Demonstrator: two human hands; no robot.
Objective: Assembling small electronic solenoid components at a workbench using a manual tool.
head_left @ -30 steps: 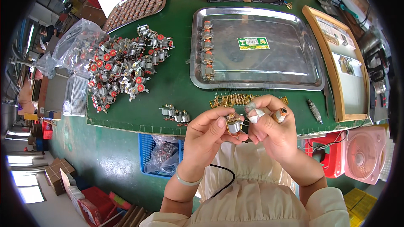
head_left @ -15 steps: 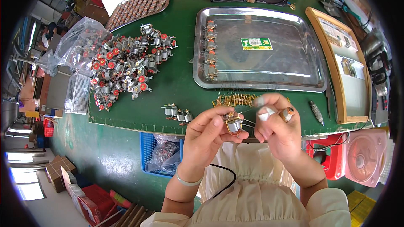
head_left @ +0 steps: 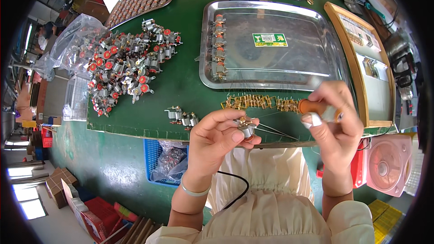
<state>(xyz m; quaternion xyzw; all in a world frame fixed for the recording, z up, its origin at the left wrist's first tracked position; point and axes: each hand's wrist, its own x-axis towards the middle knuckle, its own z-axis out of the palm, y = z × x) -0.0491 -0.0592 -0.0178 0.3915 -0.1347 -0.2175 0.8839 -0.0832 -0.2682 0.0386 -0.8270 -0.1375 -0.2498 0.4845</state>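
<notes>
My left hand (head_left: 210, 140) is closed on a small silvery metal component (head_left: 247, 131), which has a brass-coloured top and a reddish underside. Thin metal tweezers (head_left: 278, 132) reach from beside those fingertips toward the right, along the table edge. My right hand (head_left: 337, 131), partly blurred and with white wrapping on fingertips, grips an orange-brown cylindrical thing (head_left: 312, 106). Just behind the hands lies a row of brass-coloured frames (head_left: 253, 101) with thin wires. Several similar metal components (head_left: 181, 116) stand left of my left hand.
A metal tray (head_left: 289, 74) holds a column of components along its left side. A heap of components (head_left: 122, 63) and a plastic bag lie at left; a filled tray (head_left: 144, 0) is behind. A wooden-framed box (head_left: 377, 88) bounds the right, with a pink fan (head_left: 384, 165) below.
My right hand has moved away to the right with the orange-brown thing, widening the space between the hands. The left still holds the component, and the tweezers show more fully. The whole view has shifted slightly.
</notes>
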